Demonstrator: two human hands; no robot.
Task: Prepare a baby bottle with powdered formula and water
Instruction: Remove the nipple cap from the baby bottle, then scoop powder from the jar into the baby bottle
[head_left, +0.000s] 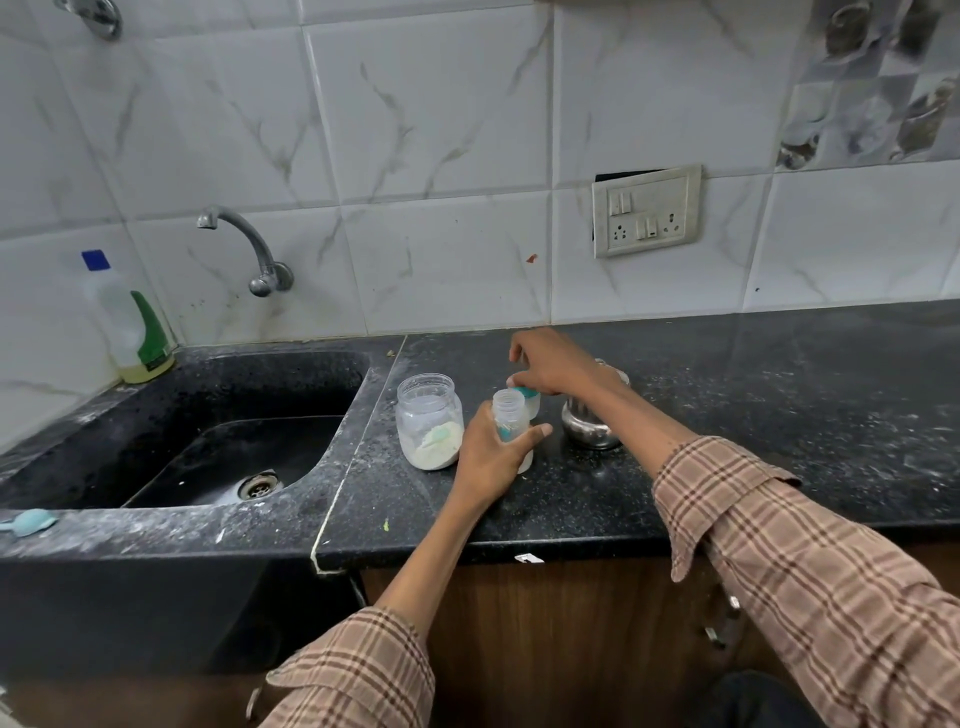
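Note:
A clear baby bottle (510, 415) with an open top stands on the black counter (727, 415), and my left hand (491, 462) grips its body. Just behind it sits the bottle's teal cap with nipple (529, 399); my right hand (550, 366) pinches its top from above. To the left stands an open clear jar (428, 428) holding white formula powder and a light green scoop (439, 435). A steel water pot (589, 426) sits to the right, partly hidden by my right forearm.
A black sink (218, 441) with a wall tap (244, 249) lies to the left. A dish soap bottle (132, 322) stands at its back corner. A light blue object (31, 521) lies on the sink's front rim. A wall socket (647, 210) is above the counter.

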